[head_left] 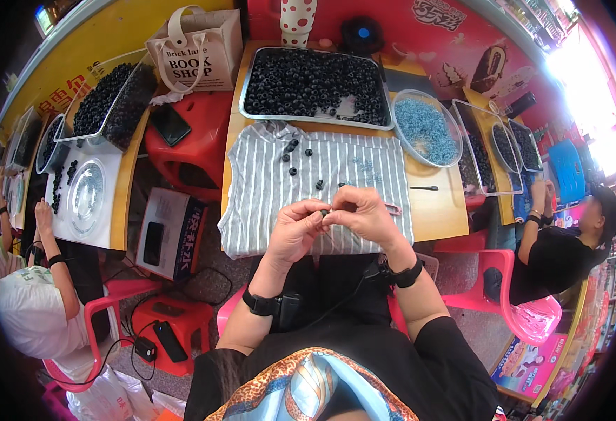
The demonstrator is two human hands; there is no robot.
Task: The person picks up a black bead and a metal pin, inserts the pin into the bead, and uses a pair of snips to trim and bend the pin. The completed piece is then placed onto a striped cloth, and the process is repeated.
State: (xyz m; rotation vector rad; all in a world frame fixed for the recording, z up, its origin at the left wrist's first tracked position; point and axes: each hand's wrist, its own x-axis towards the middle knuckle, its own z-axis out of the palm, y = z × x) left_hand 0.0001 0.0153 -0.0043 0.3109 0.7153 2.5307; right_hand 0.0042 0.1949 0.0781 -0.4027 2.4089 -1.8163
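Above the front part of a grey-and-white striped cloth (255,210), my two hands meet at the fingertips. My left hand (298,230) pinches a small dark bead (325,212) between thumb and forefinger. Against the same bead, my right hand (361,216) has its thumb and forefinger pressed together; any thread there is too fine to make out. Several loose black beads (293,171) lie on the cloth beyond my hands. To their right is a scatter of tiny pale-blue beads (367,168). A small pinkish-red tool (393,209), partly hidden, lies beside my right hand.
Behind the cloth stands a metal tray (247,105) of black beads, with a clear bowl (457,156) of blue beads to its right. A dark pen-like stick (424,188) lies on the table. Red stools (199,105) and people working (567,249) flank me.
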